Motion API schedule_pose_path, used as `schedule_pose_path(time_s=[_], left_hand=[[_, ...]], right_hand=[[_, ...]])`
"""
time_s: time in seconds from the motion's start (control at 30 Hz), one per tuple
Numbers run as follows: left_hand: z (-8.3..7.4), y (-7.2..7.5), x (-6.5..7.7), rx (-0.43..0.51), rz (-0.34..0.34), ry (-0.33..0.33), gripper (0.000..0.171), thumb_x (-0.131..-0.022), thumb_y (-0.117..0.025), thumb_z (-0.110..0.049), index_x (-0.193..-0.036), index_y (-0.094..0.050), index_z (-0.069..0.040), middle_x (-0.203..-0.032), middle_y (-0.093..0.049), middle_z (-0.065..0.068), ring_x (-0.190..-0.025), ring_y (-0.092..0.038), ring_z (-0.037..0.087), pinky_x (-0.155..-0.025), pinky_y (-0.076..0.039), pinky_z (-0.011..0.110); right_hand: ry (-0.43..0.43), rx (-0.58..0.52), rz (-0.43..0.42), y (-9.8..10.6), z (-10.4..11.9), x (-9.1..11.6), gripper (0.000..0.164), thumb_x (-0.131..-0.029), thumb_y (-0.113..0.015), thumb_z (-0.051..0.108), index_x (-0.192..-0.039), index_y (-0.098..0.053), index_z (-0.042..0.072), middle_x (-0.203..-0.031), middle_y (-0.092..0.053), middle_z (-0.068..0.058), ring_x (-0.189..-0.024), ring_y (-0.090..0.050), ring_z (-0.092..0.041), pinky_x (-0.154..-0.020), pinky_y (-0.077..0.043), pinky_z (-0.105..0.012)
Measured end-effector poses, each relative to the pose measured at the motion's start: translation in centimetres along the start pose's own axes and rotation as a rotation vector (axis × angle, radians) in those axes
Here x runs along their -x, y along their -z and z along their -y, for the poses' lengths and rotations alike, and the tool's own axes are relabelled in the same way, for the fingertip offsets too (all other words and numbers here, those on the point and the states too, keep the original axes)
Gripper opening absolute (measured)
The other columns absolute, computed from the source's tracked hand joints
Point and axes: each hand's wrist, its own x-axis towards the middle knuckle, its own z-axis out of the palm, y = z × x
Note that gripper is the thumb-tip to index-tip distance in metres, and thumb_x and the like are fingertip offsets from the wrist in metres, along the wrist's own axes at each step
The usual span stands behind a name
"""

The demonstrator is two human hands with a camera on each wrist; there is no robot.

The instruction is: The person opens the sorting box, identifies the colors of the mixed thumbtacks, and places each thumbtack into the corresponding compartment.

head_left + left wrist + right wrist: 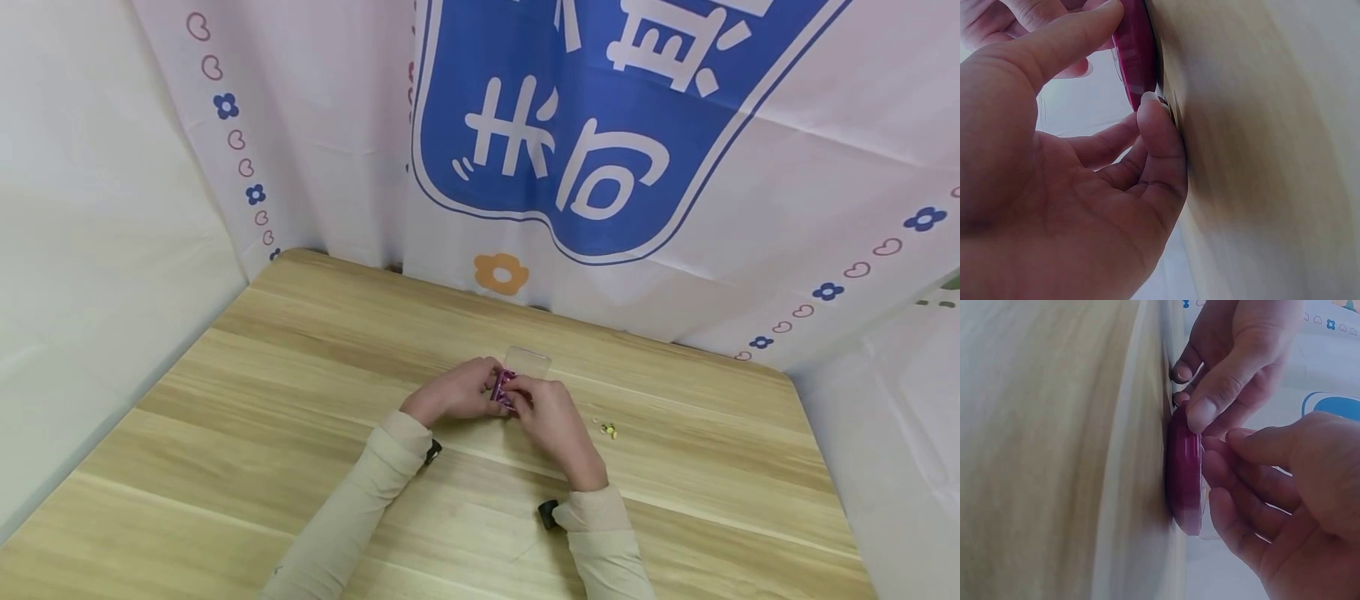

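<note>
A small, shallow magenta case [506, 389] lies on the wooden table, and its clear lid [527, 362] stands folded open at the far side. The left hand [467, 390] grips the case from the left. In the right wrist view its thumb [1202, 415] presses on the case's rim, with the other fingers around the edge. From the right, the right hand [553, 417] reaches over the open case, its thumb and fingertips bent close together at the case's top. Whether anything small sits between those fingertips is hidden. The case's contents are too small to make out.
A few tiny yellow-green pieces [609, 431] lie on the table [720, 467] to the right of the right hand. White cloth with a blue printed panel [525, 125] hangs behind the table's far edge. Pale cloth walls stand at both sides.
</note>
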Motion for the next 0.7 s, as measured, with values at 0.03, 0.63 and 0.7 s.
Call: schedule_pose_path(time_s=[0.03,0.63,0.7], left_hand=[[0.0,0.0,0.0,0.003,0.002,0.003,0.055,-0.081,-0.074,-0.028,-0.122,-0.048,-0.002,-0.104,-0.059,0.007,-0.089,-0.055,0.016,-0.083,-0.049,0.036],[-0.2,-0.3,0.1,0.002,-0.001,0.064,0.07,-0.081,-0.073,-0.031,-0.135,-0.039,-0.001,-0.121,-0.056,0.014,-0.106,-0.052,0.022,-0.095,-0.045,0.04],[-0.2,-0.3,0.0,0.006,-0.003,0.067,0.069,-0.081,-0.073,-0.031,-0.134,-0.04,-0.001,-0.121,-0.056,0.013,-0.105,-0.052,0.022,-0.095,-0.045,0.041]], right_hand=[[-0.005,0.0,-0.002,0.1,0.0,0.0,0.013,-0.087,-0.066,0.004,-0.097,-0.072,0.009,-0.087,-0.072,-0.004,-0.063,-0.056,-0.006,-0.055,-0.051,-0.025],[-0.166,0.05,-0.114,6.5,-5.3,3.7,0.014,-0.089,-0.065,0.01,-0.1,-0.069,0.002,-0.084,-0.069,-0.006,-0.073,-0.06,-0.016,-0.061,-0.056,-0.037],[-0.193,0.065,-0.128,7.3,-6.2,4.4,0.014,-0.09,-0.064,0.01,-0.1,-0.069,0.002,-0.084,-0.069,-0.008,-0.072,-0.06,-0.017,-0.06,-0.054,-0.038]])
